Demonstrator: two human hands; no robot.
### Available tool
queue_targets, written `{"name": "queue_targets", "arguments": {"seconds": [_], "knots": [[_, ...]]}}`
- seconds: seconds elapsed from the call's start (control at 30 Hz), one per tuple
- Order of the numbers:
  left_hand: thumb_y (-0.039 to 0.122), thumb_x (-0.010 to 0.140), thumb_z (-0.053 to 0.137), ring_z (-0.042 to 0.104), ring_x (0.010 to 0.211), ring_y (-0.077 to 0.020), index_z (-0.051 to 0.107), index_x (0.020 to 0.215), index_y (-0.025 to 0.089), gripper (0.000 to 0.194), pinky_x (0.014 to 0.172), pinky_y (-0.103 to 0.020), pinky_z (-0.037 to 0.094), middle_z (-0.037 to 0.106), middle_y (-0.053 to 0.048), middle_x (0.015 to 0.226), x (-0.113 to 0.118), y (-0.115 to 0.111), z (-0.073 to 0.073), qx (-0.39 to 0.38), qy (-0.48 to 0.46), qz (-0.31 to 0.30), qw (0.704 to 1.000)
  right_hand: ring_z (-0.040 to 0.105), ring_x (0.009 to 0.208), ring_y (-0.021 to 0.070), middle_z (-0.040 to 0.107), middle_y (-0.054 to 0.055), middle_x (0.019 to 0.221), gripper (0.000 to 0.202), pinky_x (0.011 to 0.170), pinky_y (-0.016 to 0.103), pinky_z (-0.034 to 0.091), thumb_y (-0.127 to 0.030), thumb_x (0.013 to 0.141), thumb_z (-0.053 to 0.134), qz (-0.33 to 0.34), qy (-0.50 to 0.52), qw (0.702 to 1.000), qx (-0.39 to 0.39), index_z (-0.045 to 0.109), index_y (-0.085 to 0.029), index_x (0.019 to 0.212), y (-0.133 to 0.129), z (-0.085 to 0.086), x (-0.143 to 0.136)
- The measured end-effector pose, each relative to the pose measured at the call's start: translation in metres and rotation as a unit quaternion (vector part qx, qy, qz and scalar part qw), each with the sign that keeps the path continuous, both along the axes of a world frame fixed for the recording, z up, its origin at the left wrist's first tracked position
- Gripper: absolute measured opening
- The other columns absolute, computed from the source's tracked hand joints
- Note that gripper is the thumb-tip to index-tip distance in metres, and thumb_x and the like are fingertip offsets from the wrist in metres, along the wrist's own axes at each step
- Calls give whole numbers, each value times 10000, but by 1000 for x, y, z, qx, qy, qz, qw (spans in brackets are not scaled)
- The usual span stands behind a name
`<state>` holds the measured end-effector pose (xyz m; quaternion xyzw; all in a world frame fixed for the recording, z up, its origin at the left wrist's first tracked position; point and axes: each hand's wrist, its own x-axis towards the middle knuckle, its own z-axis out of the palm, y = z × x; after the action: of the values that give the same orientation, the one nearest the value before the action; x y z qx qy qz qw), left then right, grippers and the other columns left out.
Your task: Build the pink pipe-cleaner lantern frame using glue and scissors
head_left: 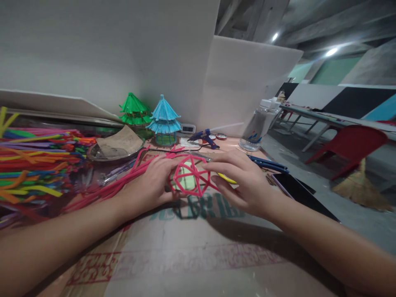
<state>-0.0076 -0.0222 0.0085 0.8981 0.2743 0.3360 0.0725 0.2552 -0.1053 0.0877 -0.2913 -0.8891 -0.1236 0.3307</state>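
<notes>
A pink-red wheel-like frame (194, 175), made of thin fuzzy strips with spokes meeting at its middle, is held up between both hands. My left hand (156, 179) grips its left edge, with the thumb below and the fingers above. On the other side, my right hand (239, 179) has its fingertips on the right edge, near a loose strip end. A pale green patch shows through the frame. Behind the right hand's fingers lies a yellow-handled item (227, 178), partly hidden. Long red strips (108, 187) lie beside and behind my left wrist.
Colourful strips (31, 161) are piled at the left, near a bowl (116, 150). Green (133, 109) and blue (163, 119) pavilion models stand behind, with a glue gun (204, 137) and bottle (256, 126). A phone (303, 196) and blue pliers-like tool (269, 164) lie right.
</notes>
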Motion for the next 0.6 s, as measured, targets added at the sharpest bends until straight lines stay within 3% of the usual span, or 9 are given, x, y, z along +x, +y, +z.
{"name": "queue_targets", "arguments": {"seconds": [0.17,0.33,0.47,0.6], "knots": [[469,859,782,502,1417,-344,401,1517,342,771,1234,-581,307,576,-85,1488,-2,-7,3,46,20,-23,998,567,1344,275,636,117,1415,350,1132,530,433,-169,994,541,11,-22,1000,12,656,-281,1306,-5,1,-4],[433,805,839,521,1393,-350,472,1453,318,753,1245,-597,281,614,-93,1435,-1,-10,3,39,19,-30,999,567,1347,257,642,130,1387,203,1166,509,417,-199,1006,573,4,61,997,-56,688,-249,1165,-8,3,-7],[486,774,852,610,1281,-345,538,1387,291,715,1114,-547,469,655,-95,1374,9,-15,8,-66,-33,-9,997,636,1242,242,705,107,1254,147,1082,464,493,-246,1030,532,1,187,968,-164,649,-236,1120,6,-7,-3],[446,844,790,704,1117,-306,570,1307,243,552,941,-484,588,705,-106,1259,16,-15,5,-217,-121,5,969,692,1085,201,716,91,1164,199,982,405,558,-251,1031,471,4,322,900,-294,628,-208,1144,34,-42,6]]}}
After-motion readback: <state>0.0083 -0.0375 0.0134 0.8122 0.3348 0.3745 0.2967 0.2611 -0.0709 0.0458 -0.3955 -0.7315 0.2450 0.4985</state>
